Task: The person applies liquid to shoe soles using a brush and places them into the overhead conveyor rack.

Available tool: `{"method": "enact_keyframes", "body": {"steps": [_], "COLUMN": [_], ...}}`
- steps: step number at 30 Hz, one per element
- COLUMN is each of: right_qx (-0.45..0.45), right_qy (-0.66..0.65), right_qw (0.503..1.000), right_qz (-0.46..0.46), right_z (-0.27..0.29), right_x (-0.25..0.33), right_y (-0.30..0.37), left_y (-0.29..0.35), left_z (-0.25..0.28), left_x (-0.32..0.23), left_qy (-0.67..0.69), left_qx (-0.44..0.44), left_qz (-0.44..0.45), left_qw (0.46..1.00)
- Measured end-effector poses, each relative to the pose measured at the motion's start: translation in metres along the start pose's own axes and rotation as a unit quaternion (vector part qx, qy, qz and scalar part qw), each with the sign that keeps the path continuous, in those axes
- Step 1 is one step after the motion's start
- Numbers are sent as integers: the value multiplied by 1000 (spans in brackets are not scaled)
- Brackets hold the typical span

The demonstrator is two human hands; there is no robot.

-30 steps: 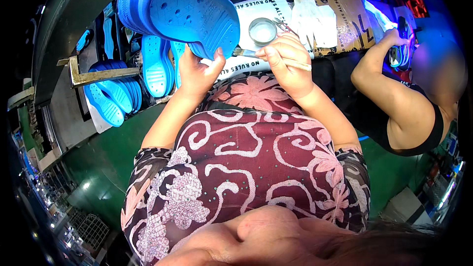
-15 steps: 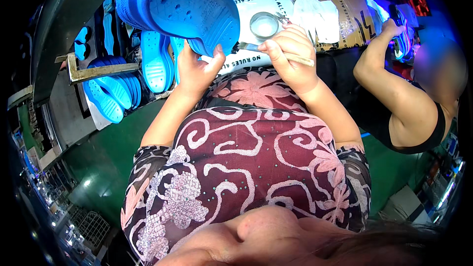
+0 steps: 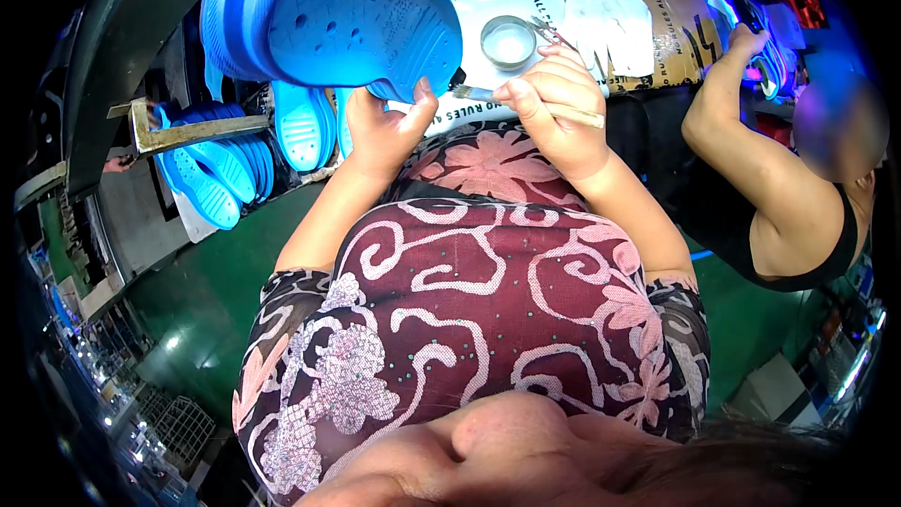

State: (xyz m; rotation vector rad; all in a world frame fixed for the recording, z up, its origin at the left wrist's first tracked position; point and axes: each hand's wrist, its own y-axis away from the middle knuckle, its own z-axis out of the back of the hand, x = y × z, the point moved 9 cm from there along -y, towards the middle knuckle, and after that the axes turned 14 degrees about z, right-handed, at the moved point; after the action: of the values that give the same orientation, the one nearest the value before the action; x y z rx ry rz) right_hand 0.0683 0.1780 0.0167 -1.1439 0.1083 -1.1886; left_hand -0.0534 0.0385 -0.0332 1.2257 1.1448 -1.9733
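Note:
My left hand pinches the near edge of a blue clog upper, a foam piece with round holes. Layered blue edges on its left suggest several stacked pieces. In my right hand is a small brush, fingers closed round its pale handle. Its dark bristle tip points left, right beside the clog's edge; whether they touch I cannot tell. Just beyond my right hand stands a small round cup with whitish contents.
Blue soles and more stacked blue pieces lie at left, by a metal bar. Printed sheeting and cardboard cover the bench. Thin tools lie by the cup. A co-worker's arm reaches in at right.
The clog upper has tilted and shifted slightly left, and my left hand has moved with it. The brush has shifted slightly right. At right, the co-worker's arm has moved a little.

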Motion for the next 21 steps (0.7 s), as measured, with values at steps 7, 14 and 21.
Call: {"method": "enact_keyframes", "body": {"steps": [7, 14, 21], "right_qx": [-28, -40, -40], "right_qy": [2, -6, 11], "right_qw": [1000, 999, 999], "right_qz": [-4, -14, -8], "right_z": [3, 12, 15], "right_x": [-2, -5, -7], "right_y": [-3, -1, -4], "left_y": [-2, -4, -9], "left_z": [-2, -5, -11], "left_x": [-13, -9, -11], "left_qy": [-10, 4, -30], "left_qx": [-8, 5, 20], "left_qz": [-22, -15, 57], "left_qw": [1000, 1000, 998]}}
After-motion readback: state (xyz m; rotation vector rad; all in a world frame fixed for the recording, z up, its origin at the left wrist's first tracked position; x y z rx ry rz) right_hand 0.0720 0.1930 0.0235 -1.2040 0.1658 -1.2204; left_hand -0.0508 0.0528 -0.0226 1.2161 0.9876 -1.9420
